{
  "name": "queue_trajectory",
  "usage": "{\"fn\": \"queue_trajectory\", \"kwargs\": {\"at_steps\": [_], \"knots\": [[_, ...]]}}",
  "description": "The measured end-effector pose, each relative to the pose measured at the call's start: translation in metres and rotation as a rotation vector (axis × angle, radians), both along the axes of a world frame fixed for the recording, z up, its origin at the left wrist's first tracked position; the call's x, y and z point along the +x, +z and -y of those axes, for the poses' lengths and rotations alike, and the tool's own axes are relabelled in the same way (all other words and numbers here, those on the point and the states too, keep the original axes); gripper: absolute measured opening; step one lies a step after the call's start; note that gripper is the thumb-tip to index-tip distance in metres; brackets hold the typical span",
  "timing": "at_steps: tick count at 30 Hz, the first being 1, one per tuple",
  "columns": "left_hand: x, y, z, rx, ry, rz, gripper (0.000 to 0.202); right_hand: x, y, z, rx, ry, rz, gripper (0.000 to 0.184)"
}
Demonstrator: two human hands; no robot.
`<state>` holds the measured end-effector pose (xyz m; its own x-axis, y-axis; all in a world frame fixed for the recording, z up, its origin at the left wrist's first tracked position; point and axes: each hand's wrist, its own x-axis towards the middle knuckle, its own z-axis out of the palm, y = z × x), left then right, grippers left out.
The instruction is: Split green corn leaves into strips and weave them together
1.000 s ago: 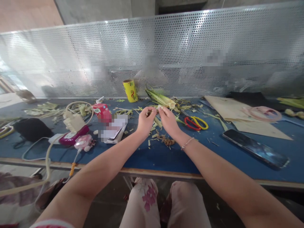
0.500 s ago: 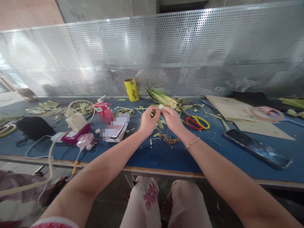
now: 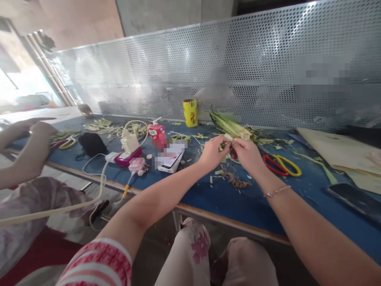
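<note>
My left hand (image 3: pixel 212 153) and my right hand (image 3: pixel 247 155) meet over the blue table (image 3: pixel 262 206), both pinched on a small pale green plant piece (image 3: pixel 228 138) held between the fingertips. A bracelet sits on my right wrist. Below the hands lies a brown tangle of scraps (image 3: pixel 236 181) and cut stem bits. A bundle of green leaves (image 3: pixel 230 127) lies just behind the hands.
Red and yellow scissors (image 3: pixel 281 165) lie right of my hands, a phone (image 3: pixel 355 200) further right. A yellow can (image 3: pixel 190 113), red carton (image 3: pixel 157 135), white phone (image 3: pixel 169 161), pink devices and cables sit left. Another person's hands (image 3: pixel 32 139) are at far left. Perforated metal screen behind.
The view has swung left, bringing another person's hands into sight. My hands stay together on the plant piece, slightly lower and closer over the scraps.
</note>
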<state>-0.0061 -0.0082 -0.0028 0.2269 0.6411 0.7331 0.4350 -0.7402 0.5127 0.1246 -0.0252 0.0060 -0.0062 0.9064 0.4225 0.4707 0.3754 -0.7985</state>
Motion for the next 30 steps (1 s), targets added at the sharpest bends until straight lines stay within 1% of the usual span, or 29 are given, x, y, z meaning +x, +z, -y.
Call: {"fn": "queue_trajectory", "kwargs": {"at_steps": [3,7,10,13,17,20,24,28,30], "knots": [[0.0,0.001,0.004,-0.041,0.015,0.025,0.008,-0.001,-0.003,0.0,0.008,0.029,-0.07,0.031],[0.002,0.0,0.007,-0.148,0.028,0.13,0.007,-0.004,-0.004,0.004,0.127,-0.006,0.015,0.035],[0.004,-0.001,0.008,-0.217,0.024,0.22,0.007,-0.005,-0.003,0.006,0.166,-0.016,0.026,0.035],[0.007,-0.003,0.006,-0.261,-0.012,0.287,0.008,-0.005,-0.005,0.005,0.169,-0.026,0.005,0.036],[0.011,-0.006,0.002,-0.298,-0.118,0.367,0.011,-0.005,-0.007,0.0,0.175,-0.05,-0.058,0.039],[0.013,-0.005,0.0,-0.317,-0.172,0.423,0.01,-0.006,-0.006,-0.002,0.196,-0.038,-0.09,0.039],[0.015,-0.001,-0.001,-0.307,-0.168,0.453,0.01,-0.008,-0.003,-0.004,0.185,-0.01,-0.148,0.039],[0.016,0.002,0.001,-0.344,-0.179,0.481,0.01,-0.009,-0.003,-0.005,0.127,0.032,-0.19,0.043],[0.016,0.003,0.002,-0.365,-0.171,0.488,0.011,-0.009,-0.004,-0.005,0.128,0.032,-0.195,0.045]]}}
